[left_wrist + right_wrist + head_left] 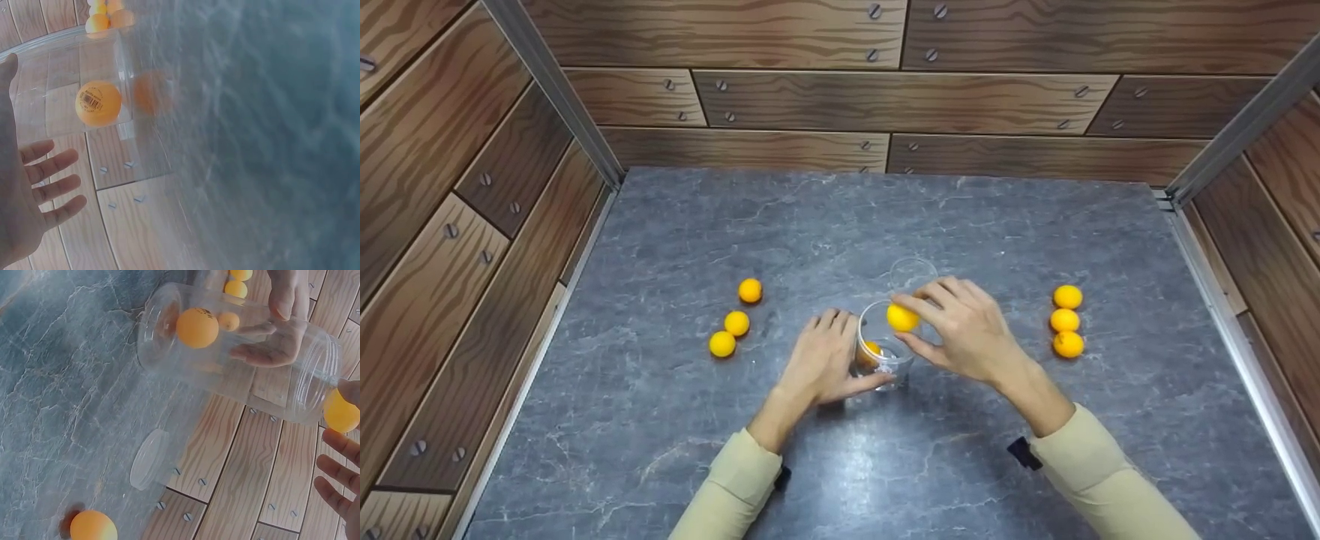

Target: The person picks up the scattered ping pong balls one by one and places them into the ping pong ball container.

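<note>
A clear plastic jar (889, 369) stands upright on the table, with one orange ping-pong ball (98, 103) at its bottom. My left hand (829, 364) holds the jar from the left, its thumb across the near side and its fingers along the far left. Over the jar's mouth, my right hand (964, 330) pinches another orange ping-pong ball (341, 410) between thumb and fingers. That ball is at the rim. Behind the jar, a clear round lid (149, 458) lies flat on the table, partly hidden by the right hand in the head view.
To the left lie three orange balls (736, 324) in a slanted row. Three more balls (1065, 321) line up on the right. The grey marbled table (660, 435) is bordered by wood-patterned walls (810, 101) and metal rails (1245, 337).
</note>
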Motion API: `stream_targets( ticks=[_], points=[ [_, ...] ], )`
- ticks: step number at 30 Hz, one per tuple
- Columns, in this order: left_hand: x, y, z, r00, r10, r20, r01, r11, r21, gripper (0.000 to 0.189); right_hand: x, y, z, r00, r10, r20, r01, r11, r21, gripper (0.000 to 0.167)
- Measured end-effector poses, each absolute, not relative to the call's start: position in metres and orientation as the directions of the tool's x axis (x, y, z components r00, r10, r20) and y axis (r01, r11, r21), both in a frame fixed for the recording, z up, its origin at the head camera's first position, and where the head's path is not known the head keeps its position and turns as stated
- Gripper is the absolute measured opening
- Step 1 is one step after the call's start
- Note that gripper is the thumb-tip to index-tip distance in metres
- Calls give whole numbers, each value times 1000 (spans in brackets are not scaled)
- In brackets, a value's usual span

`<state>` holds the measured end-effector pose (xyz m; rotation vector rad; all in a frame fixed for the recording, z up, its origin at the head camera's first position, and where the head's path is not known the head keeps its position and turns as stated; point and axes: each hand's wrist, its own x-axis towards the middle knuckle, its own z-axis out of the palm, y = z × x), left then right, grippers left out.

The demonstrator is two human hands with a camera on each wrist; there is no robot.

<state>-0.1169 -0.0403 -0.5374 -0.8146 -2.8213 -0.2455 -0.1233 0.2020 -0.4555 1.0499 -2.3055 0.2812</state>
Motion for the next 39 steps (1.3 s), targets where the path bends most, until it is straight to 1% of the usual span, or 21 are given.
stream_targets(
  ticks=[4,9,15,22,26,32,39],
  points=[
    [-117,-40,-537,-831,505,231,538,836,110,98,-126,200,-460,-532,-617,580,-751,660,12,48],
    [-117,-40,-538,-830,509,226,539,837,97,103,-128,197,-465,-554,-616,559,-759,650,-36,47],
    [-117,-40,-538,-832,508,222,538,837,100,103,-128,193,-467,-573,-622,533,-760,646,-64,45],
    [-117,-39,-539,-828,508,236,539,838,88,102,-127,191,-467,-626,-615,480,-738,665,-110,44],
    [-117,-40,-539,-823,511,248,543,835,83,100,-127,190,-465,-638,-618,459,-733,670,-117,47],
    [-117,-39,-540,-819,507,269,549,829,109,94,-127,190,-464,-629,-631,454,-738,668,-94,47],
    [-117,-40,-541,-819,507,270,548,830,102,96,-126,190,-463,-581,-642,500,-759,649,-48,44]
  ],
)
